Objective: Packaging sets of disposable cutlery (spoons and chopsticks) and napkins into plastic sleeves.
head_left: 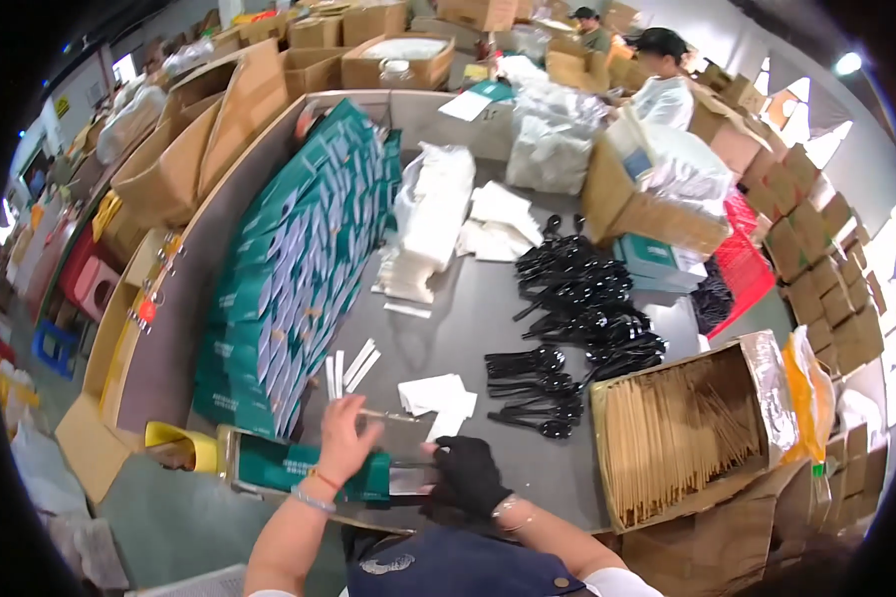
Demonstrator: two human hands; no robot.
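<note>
The bare left hand [346,430] and black-gloved right hand [468,472] (fingers curled) clamp a flat green-and-clear plastic sleeve [319,470] on the smooth grey table [468,328].

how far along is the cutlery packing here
Done: a long stack of filled green packets lines the table's left side. In hand: the left hand and gloved right hand hold one green packet at its open end. Left: a heap of black spoons, napkins and a box of chopsticks.

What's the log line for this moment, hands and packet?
left hand: bare, on green packet | right hand: black glove, at packet's clear open end | nearby: black spoons, white napkins, chopstick box
</note>
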